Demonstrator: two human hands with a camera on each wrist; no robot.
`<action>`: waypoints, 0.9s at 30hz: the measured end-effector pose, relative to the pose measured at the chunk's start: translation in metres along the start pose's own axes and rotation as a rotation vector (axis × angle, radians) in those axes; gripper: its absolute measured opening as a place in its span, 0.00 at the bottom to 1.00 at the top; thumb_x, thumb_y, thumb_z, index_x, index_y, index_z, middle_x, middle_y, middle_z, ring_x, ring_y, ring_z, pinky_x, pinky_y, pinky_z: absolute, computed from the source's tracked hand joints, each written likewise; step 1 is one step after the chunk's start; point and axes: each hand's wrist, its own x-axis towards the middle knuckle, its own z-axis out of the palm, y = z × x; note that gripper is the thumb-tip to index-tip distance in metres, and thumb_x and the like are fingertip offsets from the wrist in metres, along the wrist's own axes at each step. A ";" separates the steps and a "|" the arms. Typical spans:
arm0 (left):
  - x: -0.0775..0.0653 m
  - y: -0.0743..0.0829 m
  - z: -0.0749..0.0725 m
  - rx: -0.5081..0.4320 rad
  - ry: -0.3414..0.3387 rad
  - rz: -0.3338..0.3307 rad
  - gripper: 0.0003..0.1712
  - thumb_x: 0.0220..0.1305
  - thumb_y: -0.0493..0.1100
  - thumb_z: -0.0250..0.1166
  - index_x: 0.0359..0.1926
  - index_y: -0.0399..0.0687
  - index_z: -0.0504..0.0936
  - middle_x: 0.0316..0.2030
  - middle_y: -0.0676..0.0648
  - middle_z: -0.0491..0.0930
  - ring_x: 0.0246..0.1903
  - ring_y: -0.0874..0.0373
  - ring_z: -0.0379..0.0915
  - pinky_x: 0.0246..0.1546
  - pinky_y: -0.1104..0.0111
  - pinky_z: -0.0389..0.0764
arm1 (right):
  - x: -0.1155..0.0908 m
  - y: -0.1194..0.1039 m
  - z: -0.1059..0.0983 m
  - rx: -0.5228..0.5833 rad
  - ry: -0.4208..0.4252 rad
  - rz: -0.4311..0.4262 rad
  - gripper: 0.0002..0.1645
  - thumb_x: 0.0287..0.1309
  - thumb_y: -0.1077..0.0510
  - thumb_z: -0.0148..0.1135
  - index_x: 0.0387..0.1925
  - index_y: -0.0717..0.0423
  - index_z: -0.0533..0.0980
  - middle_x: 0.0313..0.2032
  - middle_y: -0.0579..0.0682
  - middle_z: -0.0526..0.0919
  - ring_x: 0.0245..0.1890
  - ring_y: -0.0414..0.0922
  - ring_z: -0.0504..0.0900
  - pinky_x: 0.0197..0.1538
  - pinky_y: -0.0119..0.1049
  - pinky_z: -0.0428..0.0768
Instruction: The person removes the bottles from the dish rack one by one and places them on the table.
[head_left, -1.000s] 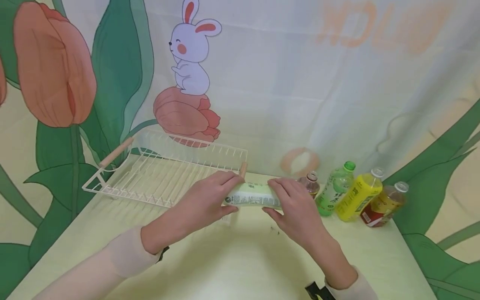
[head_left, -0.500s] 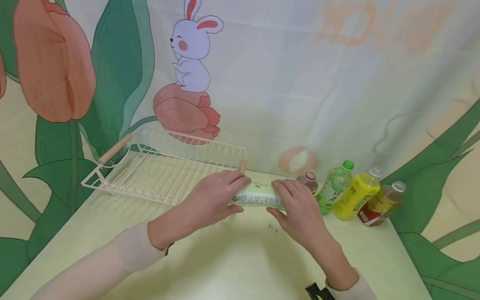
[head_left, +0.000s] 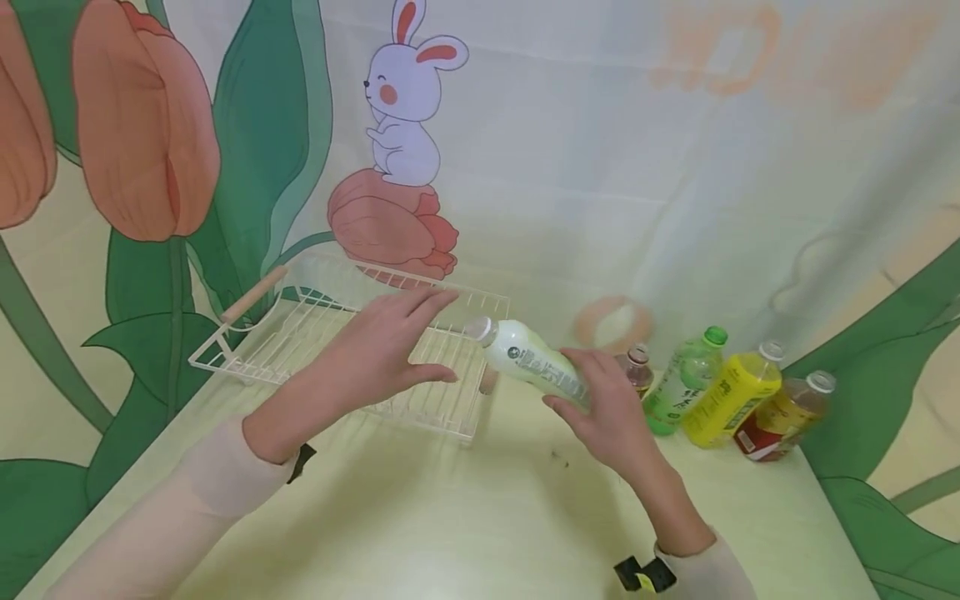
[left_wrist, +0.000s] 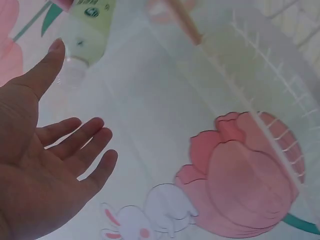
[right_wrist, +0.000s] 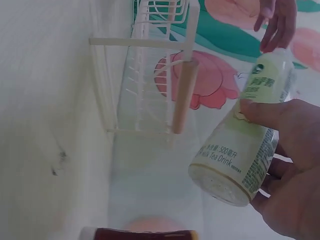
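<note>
A pale green milk tea bottle [head_left: 536, 362] is tilted in the air above the table, its cap end pointing up and left. My right hand [head_left: 609, 408] grips it near the base, and the right wrist view shows the thumb pressed across the label of the bottle [right_wrist: 240, 135]. Just left of the cap, my left hand [head_left: 375, 350] holds nothing. Its fingers are spread and apart from the bottle, as the left hand [left_wrist: 65, 150] in the left wrist view also shows. Behind the left hand stands a white wire dish rack [head_left: 450, 408] with wooden handles.
At the right of the table [head_left: 450, 517] stand a green bottle [head_left: 678, 379], a yellow bottle [head_left: 731, 400] and a red-labelled bottle [head_left: 783, 417]. A dark bottle [head_left: 637, 367] is partly hidden by the right hand. A printed curtain [head_left: 570, 167] hangs behind.
My left hand has let go of the bottle and moved left. The bottle, level between both hands before, has swung so its cap end points up-left in the right hand.
</note>
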 end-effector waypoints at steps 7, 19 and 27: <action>-0.019 -0.017 0.027 -0.045 -0.119 -0.008 0.58 0.53 0.65 0.81 0.76 0.40 0.68 0.70 0.41 0.73 0.70 0.43 0.69 0.70 0.50 0.73 | 0.002 0.018 0.017 0.194 0.017 0.145 0.39 0.57 0.58 0.81 0.68 0.57 0.74 0.58 0.56 0.82 0.54 0.57 0.82 0.53 0.57 0.81; -0.066 -0.037 0.072 -0.055 -0.197 -0.074 0.53 0.51 0.72 0.79 0.70 0.49 0.78 0.67 0.46 0.79 0.67 0.45 0.74 0.63 0.47 0.79 | 0.028 0.035 0.053 0.392 -0.012 0.304 0.37 0.65 0.58 0.75 0.70 0.61 0.68 0.66 0.61 0.76 0.70 0.61 0.74 0.72 0.58 0.72; -0.072 -0.037 0.085 -0.120 -0.300 -0.107 0.53 0.50 0.84 0.69 0.68 0.59 0.80 0.64 0.54 0.81 0.62 0.51 0.79 0.58 0.50 0.83 | 0.022 0.050 0.073 0.349 -0.024 0.417 0.37 0.65 0.54 0.76 0.69 0.57 0.69 0.65 0.61 0.80 0.64 0.61 0.80 0.65 0.57 0.80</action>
